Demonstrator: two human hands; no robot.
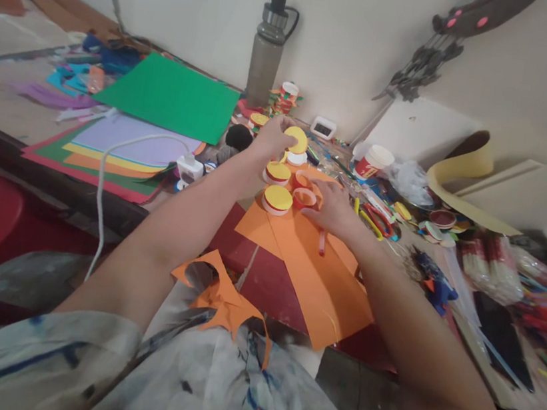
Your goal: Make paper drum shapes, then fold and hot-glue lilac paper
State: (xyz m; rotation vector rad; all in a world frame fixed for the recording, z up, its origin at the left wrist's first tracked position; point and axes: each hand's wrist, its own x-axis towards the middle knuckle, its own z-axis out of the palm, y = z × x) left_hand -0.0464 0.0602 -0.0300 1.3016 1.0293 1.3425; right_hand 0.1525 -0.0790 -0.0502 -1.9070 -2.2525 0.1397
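In the head view, our left hand (276,137) pinches a round yellow paper disc (296,140) by its edge, above a small white round piece (296,158). Our right hand (334,208) rests with curved fingers at two small orange paper rings (304,198); we cannot tell whether it grips them. Just beside the rings sit two short yellow-topped round paper drums (277,199), by overlapping orange paper sheets (307,256).

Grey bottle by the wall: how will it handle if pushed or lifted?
Tall and narrow, the bottle would probably tip if pushed high. Its smooth, hard-looking body suggests stiff, maybe slippery. The loop should give a hold; weight unclear, contents can't be made out.
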